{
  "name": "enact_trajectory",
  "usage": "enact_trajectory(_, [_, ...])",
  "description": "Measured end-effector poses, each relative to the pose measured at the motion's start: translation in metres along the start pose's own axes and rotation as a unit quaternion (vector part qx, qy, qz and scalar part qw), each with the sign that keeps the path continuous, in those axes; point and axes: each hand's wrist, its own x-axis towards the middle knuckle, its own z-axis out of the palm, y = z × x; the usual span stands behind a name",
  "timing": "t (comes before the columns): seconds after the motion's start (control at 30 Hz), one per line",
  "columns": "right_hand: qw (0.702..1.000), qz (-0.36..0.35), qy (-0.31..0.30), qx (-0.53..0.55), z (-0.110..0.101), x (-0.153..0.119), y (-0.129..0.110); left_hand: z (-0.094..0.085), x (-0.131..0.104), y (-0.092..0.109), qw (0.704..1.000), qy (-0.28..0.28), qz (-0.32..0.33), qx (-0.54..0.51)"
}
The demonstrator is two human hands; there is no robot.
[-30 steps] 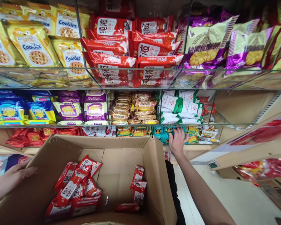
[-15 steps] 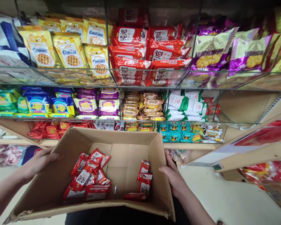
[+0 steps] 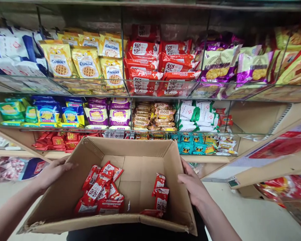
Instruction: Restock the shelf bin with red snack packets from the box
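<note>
An open cardboard box [image 3: 132,143] is held up in front of me, its inside facing my eyes. My left hand [image 3: 54,171] grips the left wall, with the thumb over the rim and the other fingers hidden outside. On the opposite wall, my right hand [image 3: 192,182] clasps the edge in the same way, fingers mostly behind the cardboard. Several small red snack packets [image 3: 97,188] lie heaped in the box's left half. A few more red packets [image 3: 162,198] rest along the right side. A small whitish scrap [image 3: 128,205] sits near the front wall.
Glass-fronted shelves stand beyond the box. The upper one holds yellow cookie bags [image 3: 86,67], red packets [image 3: 144,77] and purple biscuit bags [image 3: 219,65]. Below are blue packs [image 3: 48,112], white-green packs [image 3: 197,113] and teal packets [image 3: 188,145]. Red bags [image 3: 291,187] lie at lower right.
The box and both hands have shifted slightly to the right in view. The shelves appear a little lower. Both hands keep their hold, and the packets inside lie as before.
</note>
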Motion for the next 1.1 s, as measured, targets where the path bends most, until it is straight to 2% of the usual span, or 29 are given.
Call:
enact_trajectory(0.1, [0.999,0.007,0.016,-0.027,-0.008,-0.004,0.001,0.003,-0.009,0.004,0.992,-0.092,-0.03,-0.077])
enact_trajectory(0.23, [0.997,-0.004,0.051,-0.064,-0.02,-0.01,0.007,0.005,-0.032,0.014,0.988,-0.111,-0.002,-0.105])
enact_trajectory(0.33, [0.993,-0.017,0.07,-0.089,-0.025,-0.011,0.014,0.005,-0.041,0.015,0.987,-0.125,0.006,-0.1])
enact_trajectory(0.67, [0.992,-0.014,0.083,-0.089,-0.014,-0.017,0.016,0.0,-0.022,-0.007,0.995,-0.044,-0.045,-0.081])
enact_trajectory(0.77, [0.99,-0.036,0.085,-0.108,-0.023,-0.02,0.02,-0.002,-0.027,-0.012,0.996,-0.026,-0.051,-0.07])
enact_trajectory(0.9, [0.986,-0.035,0.082,-0.144,-0.048,-0.025,0.031,-0.004,-0.039,-0.011,0.995,-0.064,-0.018,-0.074])
enact_trajectory(0.97, [0.984,-0.02,0.076,-0.159,-0.053,-0.031,0.033,-0.008,-0.04,-0.013,0.996,-0.065,-0.002,-0.061])
enact_trajectory(1.03, [0.983,-0.028,0.066,-0.17,-0.047,-0.041,0.031,-0.015,-0.039,-0.019,0.998,-0.039,-0.002,-0.048])
enact_trajectory(1.1, [0.98,-0.057,0.06,-0.179,-0.029,-0.05,0.025,-0.023,-0.035,-0.032,0.999,0.001,-0.017,-0.041])
